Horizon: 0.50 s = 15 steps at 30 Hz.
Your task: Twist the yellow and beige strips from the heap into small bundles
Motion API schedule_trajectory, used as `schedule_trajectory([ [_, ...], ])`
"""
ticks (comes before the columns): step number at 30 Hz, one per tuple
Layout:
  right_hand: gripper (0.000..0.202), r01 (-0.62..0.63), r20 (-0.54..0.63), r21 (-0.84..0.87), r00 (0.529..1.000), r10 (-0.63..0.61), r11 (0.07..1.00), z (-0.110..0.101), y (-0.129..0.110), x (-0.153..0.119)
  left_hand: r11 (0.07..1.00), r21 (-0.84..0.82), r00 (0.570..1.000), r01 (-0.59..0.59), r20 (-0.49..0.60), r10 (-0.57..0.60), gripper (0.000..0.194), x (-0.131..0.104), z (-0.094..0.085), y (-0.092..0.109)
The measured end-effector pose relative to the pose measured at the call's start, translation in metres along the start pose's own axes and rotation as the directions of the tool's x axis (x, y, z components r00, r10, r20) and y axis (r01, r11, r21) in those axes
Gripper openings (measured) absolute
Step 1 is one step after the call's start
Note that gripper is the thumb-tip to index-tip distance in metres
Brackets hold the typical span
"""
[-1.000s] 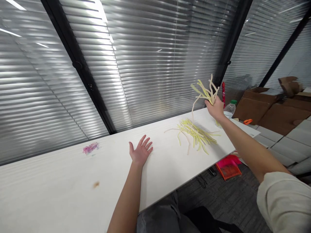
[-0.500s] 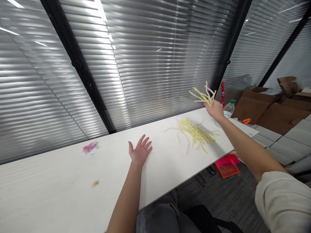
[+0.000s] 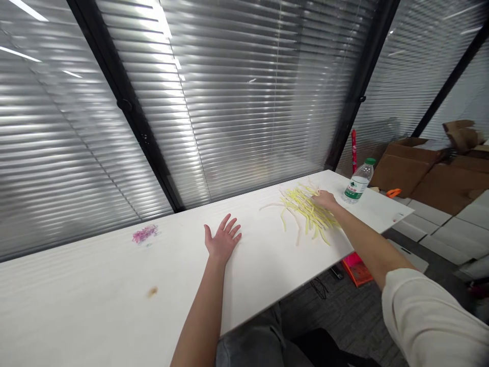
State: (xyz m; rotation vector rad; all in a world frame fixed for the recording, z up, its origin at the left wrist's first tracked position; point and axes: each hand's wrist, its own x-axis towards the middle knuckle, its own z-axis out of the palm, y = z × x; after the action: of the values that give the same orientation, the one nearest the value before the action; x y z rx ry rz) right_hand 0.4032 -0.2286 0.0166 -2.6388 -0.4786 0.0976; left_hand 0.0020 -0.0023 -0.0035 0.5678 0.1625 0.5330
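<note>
A loose heap of thin, bendy yellow and pale pink strands (image 3: 305, 206) lies on the right part of the white table (image 3: 183, 285). They look like pipe cleaners, though I cannot make out their surface. My right hand (image 3: 324, 199) is down at the heap's far right side, fingers closed on some of the strands; its fingertips are partly hidden among them. To the left of the heap, my left hand (image 3: 222, 242) rests palm up on the table with fingers spread, holding nothing.
A water bottle (image 3: 358, 182) with a green cap stands right of my right hand. Pink scribbles (image 3: 145, 233) and a brown stain (image 3: 152, 291) mark the tabletop. Blinds (image 3: 237, 102) rise behind the table; cardboard boxes (image 3: 401, 168) sit at the right, a red-orange dustpan (image 3: 357, 270) below.
My right hand has come down from above the table's far edge, bringing its bunch of strands onto the heap. The bottle now shows fully. My left hand stays put.
</note>
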Motion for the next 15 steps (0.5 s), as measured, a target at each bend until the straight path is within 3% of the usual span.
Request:
schedule_trajectory([
  [5, 0.038, -0.020, 0.108, 0.106, 0.994, 0.009, 0.994, 0.009, -0.003, 0.001, 1.000, -0.008, 1.000, -0.005, -0.008, 0.005, 0.080, 0.001, 0.000, 0.000],
  [11, 0.039, -0.062, -0.042, 0.266, 0.996, 0.075, 0.962, -0.007, -0.003, 0.002, 1.000, -0.011, 1.000, 0.012, 0.010, -0.012, 0.080, 0.004, 0.002, -0.002],
  [15, 0.041, 0.015, -0.155, 0.357, 0.987, 0.044, 0.934, -0.028, -0.007, 0.000, 1.000, -0.008, 1.000, 0.023, 0.017, -0.023, 0.080, 0.005, 0.004, -0.003],
])
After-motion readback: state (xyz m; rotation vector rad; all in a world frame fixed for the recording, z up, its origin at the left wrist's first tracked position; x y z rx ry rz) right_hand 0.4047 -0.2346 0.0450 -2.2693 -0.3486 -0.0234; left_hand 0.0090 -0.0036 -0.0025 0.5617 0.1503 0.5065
